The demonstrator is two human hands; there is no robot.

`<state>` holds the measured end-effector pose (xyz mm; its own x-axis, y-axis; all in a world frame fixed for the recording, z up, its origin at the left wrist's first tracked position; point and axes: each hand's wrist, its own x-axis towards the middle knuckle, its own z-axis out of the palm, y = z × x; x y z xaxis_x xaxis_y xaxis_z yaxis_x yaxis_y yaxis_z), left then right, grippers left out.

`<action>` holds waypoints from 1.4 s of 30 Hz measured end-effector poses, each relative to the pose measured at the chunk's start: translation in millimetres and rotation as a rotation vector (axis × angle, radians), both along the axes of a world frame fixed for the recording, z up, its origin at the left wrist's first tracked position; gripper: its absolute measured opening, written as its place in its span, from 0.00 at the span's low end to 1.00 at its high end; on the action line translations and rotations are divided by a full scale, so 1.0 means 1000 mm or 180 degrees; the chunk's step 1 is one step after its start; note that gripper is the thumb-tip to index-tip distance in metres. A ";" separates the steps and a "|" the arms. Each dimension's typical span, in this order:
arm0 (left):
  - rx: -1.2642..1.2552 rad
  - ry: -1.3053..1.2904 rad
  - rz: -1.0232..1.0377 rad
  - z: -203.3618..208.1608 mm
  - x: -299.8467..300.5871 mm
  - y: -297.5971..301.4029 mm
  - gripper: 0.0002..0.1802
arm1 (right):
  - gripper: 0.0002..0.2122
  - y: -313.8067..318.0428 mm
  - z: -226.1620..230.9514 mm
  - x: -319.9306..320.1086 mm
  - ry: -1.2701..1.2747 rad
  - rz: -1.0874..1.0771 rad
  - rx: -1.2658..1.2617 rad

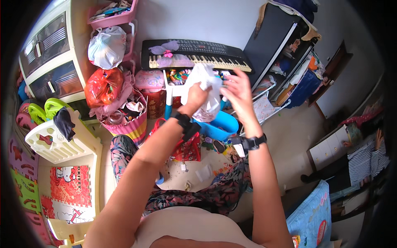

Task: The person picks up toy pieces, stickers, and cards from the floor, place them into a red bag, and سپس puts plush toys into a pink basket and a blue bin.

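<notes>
Head view: both hands hold a white bag up above the blue bin, left fingers bunched on it, right fingers spread against it, bag seemingly half opened, nothing yet in

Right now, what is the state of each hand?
Left hand: closed on the white plastic bag.
Right hand: fingers open, touching the same bag.
</notes>
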<state>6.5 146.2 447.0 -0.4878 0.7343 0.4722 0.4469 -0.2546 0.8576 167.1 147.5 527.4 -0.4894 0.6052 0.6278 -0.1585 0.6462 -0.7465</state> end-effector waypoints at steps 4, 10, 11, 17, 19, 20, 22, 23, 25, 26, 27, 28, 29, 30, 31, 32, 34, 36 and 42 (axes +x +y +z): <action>-0.0154 -0.2243 -0.1945 0.047 -0.050 -0.011 0.14 | 0.56 0.018 -0.028 0.050 -0.0758 -0.0709 0.0277; -0.0112 -0.3667 -0.3287 0.074 -0.090 -0.036 0.15 | 0.70 0.016 -0.110 -0.030 -0.0051 0.0353 -0.0661; -0.0114 -0.3785 -0.3647 0.071 -0.097 -0.039 0.14 | 0.63 0.014 -0.119 -0.054 0.0168 0.0252 -0.0476; 0.0313 -0.3023 -0.2109 0.074 -0.138 -0.053 0.13 | 0.13 0.030 -0.127 -0.092 -0.0277 -0.0011 -0.0377; 0.0000 -0.1014 -0.0785 0.074 -0.169 -0.052 0.16 | 0.12 0.059 -0.142 -0.082 -0.0765 -0.0671 -0.0047; -0.0154 -0.0708 -0.0470 0.070 -0.186 -0.056 0.17 | 0.11 0.062 -0.140 -0.085 -0.1102 -0.0904 0.0100; -0.0602 0.0428 0.0504 0.070 -0.226 -0.066 0.18 | 0.11 0.064 -0.127 -0.099 -0.1451 -0.1133 0.0495; 0.0044 0.0559 0.0804 0.058 -0.269 -0.081 0.23 | 0.11 0.052 -0.121 -0.128 -0.1432 -0.0965 0.0748; -0.0130 0.0397 0.0854 0.097 -0.241 -0.086 0.24 | 0.12 0.069 -0.110 -0.124 -0.1640 -0.1071 0.0507; -0.0283 0.0672 0.1134 0.110 -0.247 -0.096 0.24 | 0.13 0.060 -0.104 -0.132 -0.1296 -0.0703 0.0504; -0.0296 0.0695 0.1276 0.126 -0.240 -0.106 0.25 | 0.14 0.054 -0.094 -0.133 -0.0940 -0.0408 0.0486; -0.0340 0.0677 0.1332 0.138 -0.244 -0.122 0.25 | 0.16 0.045 -0.086 -0.135 -0.0700 -0.0110 0.0446; -0.0306 0.0805 0.1424 0.149 -0.249 -0.138 0.22 | 0.19 0.039 -0.085 -0.138 -0.0453 0.0183 0.0394; -0.0260 0.0934 0.1493 0.157 -0.255 -0.150 0.20 | 0.22 0.040 -0.085 -0.138 -0.0536 0.0520 -0.0188; -0.0212 0.1063 0.1546 0.163 -0.258 -0.161 0.18 | 0.23 0.039 -0.090 -0.131 -0.0487 0.0594 -0.0377; -0.0170 0.1210 0.1648 0.164 -0.266 -0.178 0.17 | 0.24 0.031 -0.086 -0.128 -0.0641 0.0609 -0.0468; 0.0637 0.0818 0.1276 0.157 -0.315 -0.194 0.15 | 0.24 0.026 -0.092 -0.124 -0.0747 0.0734 -0.0665; 0.0337 0.1172 0.2111 0.158 -0.352 -0.216 0.15 | 0.24 0.014 -0.101 -0.128 -0.1075 0.0932 -0.0670; 0.0310 0.0888 0.1903 0.156 -0.325 -0.196 0.13 | 0.28 -0.115 -0.108 -0.169 -0.2139 0.2797 -0.1358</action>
